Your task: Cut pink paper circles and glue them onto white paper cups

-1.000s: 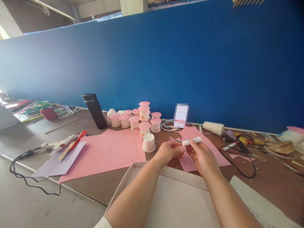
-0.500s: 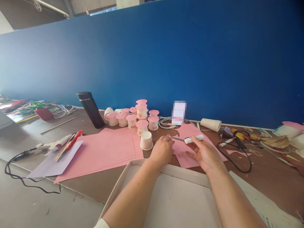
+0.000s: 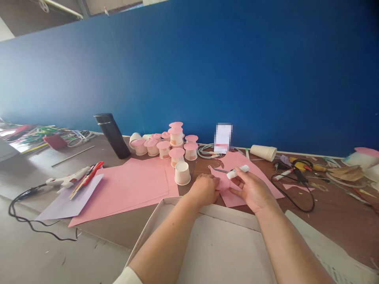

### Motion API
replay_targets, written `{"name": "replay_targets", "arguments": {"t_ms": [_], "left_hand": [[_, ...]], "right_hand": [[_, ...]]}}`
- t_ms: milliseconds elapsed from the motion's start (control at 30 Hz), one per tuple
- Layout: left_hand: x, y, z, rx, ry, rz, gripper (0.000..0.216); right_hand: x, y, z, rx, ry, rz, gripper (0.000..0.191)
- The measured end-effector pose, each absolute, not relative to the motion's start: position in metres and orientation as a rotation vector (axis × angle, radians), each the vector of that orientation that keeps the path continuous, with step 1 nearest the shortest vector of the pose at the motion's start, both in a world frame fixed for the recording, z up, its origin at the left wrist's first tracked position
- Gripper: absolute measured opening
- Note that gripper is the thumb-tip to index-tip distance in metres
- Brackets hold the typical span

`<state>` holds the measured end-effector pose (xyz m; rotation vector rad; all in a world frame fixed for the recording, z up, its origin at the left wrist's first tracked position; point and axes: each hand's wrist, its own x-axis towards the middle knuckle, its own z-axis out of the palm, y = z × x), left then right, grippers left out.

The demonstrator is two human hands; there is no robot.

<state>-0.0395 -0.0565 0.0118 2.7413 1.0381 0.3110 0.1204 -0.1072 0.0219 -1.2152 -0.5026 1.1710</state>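
Watching the big flat pink paper sheet [image 3: 237, 165] on the brown table [image 3: 340, 217]: I think it could slide or tear, since only my left hand [image 3: 204, 189] pins its small pink cut piece [image 3: 222, 184], fingers curled on it. My right hand [image 3: 251, 191] pinches a white-handled craft knife [image 3: 238, 171]; its thin blade could slip toward those fingers.

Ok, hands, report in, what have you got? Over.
Left hand pinching pink paper piece. Right hand gripping white-handled scissors. Upside-down paper cup close by on the left.
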Motion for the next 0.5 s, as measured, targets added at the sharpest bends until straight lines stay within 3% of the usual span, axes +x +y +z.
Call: {"name": "replay_targets", "arguments": {"t_ms": [500], "left_hand": [[-0.0363,-0.0552,0.0067,2.743,1.126,0.348,0.017]], "right_hand": [[0.1146,-0.1028,0.0197,-1.032,-0.397,1.196,0.029]]}}
